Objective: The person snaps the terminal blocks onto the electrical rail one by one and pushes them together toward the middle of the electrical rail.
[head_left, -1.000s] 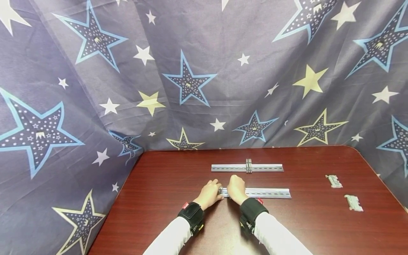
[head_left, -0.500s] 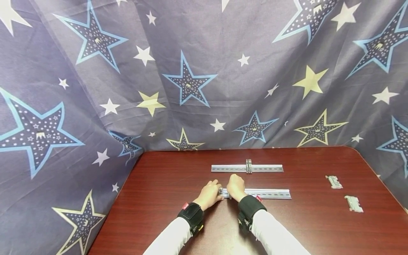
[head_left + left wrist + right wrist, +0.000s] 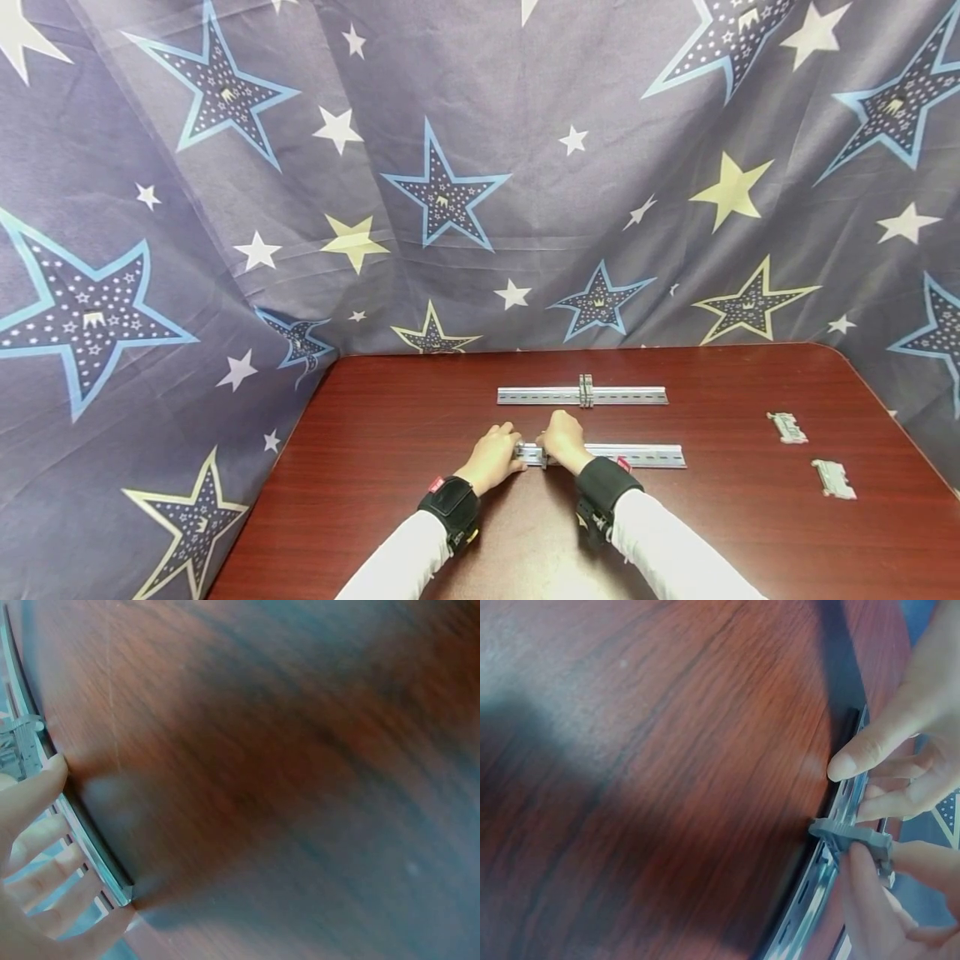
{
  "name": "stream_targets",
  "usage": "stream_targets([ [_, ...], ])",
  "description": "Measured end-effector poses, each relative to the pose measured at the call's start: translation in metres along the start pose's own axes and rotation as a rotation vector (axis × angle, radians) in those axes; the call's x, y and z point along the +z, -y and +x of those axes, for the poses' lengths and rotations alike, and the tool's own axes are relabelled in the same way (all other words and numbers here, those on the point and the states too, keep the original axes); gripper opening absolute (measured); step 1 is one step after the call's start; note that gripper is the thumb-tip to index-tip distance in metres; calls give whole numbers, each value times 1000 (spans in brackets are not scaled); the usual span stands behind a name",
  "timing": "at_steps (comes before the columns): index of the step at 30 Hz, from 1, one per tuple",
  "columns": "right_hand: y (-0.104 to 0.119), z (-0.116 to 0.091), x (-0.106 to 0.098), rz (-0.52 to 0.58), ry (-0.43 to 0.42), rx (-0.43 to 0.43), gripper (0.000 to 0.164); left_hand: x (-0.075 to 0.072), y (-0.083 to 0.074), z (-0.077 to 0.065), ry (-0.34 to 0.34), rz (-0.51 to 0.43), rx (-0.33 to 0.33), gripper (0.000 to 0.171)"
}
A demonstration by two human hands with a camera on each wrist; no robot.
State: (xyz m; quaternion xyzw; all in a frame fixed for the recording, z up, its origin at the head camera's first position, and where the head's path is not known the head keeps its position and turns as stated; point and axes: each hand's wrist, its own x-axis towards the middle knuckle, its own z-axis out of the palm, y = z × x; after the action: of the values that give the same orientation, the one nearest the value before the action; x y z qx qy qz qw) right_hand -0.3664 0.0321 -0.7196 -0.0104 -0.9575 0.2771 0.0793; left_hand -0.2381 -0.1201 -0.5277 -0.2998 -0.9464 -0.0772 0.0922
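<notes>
My left hand (image 3: 492, 457) grips the left end of the nearer slotted metal DIN rail (image 3: 637, 456), thumb along the near edge and fingers across to the far side. A grey terminal block (image 3: 851, 834) sits crosswise on this rail, just right of the left hand. My right hand (image 3: 564, 439) has its thumb and index finger at the block, thumb tip on its side and index at its far end in the right wrist view. The left wrist view shows the same block beyond the left thumb (image 3: 54, 769), partly cut off by the frame.
Farther back lies a second DIN rail (image 3: 630, 396) with several terminal blocks (image 3: 585, 391) clipped near its middle. Two loose terminal blocks (image 3: 787, 427) lie flat on the red-brown wooden table (image 3: 405, 400) at the right. A star-patterned curtain (image 3: 465, 275) hangs behind the table.
My right hand has shifted slightly right and its wrist has turned, so the terminal block now shows at its left. The left hand and both rails have stayed in place.
</notes>
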Motion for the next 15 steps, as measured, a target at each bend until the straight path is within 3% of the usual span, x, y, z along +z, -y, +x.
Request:
stream_targets([
  [2,8,-6,-14,-2,15,4,34,0,0,0,-5,3,4,32],
  [3,20,-13,-31,4,37,18,35,0,0,0,-6,4,6,32],
  [6,65,-42,-99,30,102,54,34,0,0,0,-6,8,9,33],
  [10,118,-82,-185,77,127,43,28,-1,-1,-1,4,9,6,32],
  [12,129,-92,-207,96,138,34,34,-1,-1,-1,8,12,4,32],
  [15,131,-97,-220,104,169,43,41,0,-1,0,20,15,-9,31],
])
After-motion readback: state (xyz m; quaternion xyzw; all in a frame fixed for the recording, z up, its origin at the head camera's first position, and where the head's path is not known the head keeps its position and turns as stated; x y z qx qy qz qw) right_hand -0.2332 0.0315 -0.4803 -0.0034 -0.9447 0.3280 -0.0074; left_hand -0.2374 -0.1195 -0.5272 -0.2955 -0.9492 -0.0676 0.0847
